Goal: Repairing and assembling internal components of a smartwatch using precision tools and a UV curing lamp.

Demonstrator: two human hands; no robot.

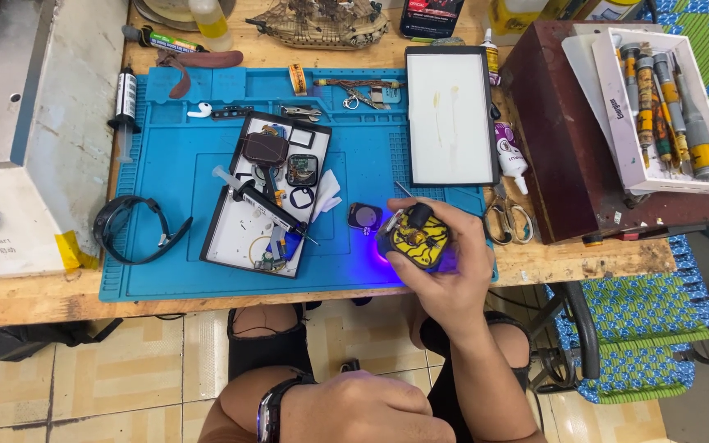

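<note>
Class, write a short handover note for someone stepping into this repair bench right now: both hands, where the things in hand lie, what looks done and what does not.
Right hand: wrapped around a small yellow-and-black lamp glowing violet, held over the blue mat.
Left hand: closed, resting in the lap, holding nothing that shows; a watch on its wrist.
Small square part: flat on the mat just left of the lamp, in its glow.
Parts tray: left of that, with a syringe, a dark pouch and a square watch body.
Done: watch is apart, pieces laid out.
Left: the square part is not yet fitted to anything.
</note>
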